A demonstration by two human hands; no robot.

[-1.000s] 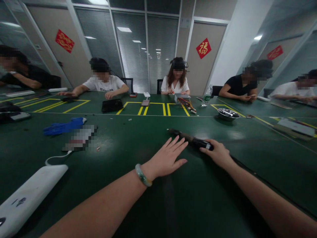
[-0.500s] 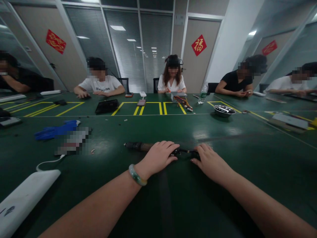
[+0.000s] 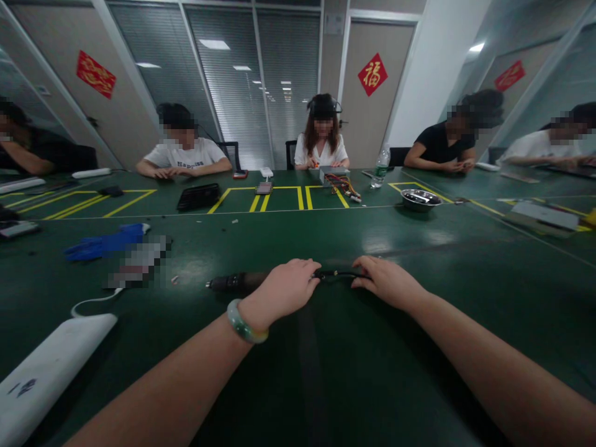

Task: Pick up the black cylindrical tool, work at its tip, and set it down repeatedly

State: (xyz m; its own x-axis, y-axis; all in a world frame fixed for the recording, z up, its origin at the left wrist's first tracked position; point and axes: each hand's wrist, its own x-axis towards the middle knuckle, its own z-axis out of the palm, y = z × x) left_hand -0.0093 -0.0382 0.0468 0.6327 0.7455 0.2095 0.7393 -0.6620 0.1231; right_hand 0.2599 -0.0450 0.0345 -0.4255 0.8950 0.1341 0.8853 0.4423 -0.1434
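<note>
A dark electric screwdriver (image 3: 233,282) lies across the green table, its metal tip pointing left. My left hand (image 3: 286,287), with a jade bangle on the wrist, is wrapped over the rear of its body from above, so that part is hidden. From the tool's rear end a black cable (image 3: 343,274) runs to the right. Thumb and fingers of my right hand (image 3: 391,282) are closed on this cable, and its further end is hidden under the hand.
Left of me lie a white power bank (image 3: 60,372) with a cord, a blurred-out phone-like device (image 3: 139,261) and blue gloves (image 3: 105,243). Further off are a black tray (image 3: 198,196), a metal bowl (image 3: 420,200), a bottle (image 3: 380,169) and a wired metal box (image 3: 334,174). Several people sit opposite.
My left hand and the screwdriver have shifted left. My right hand has moved slightly left too, and more cable shows between the hands. The view has tilted slightly.
</note>
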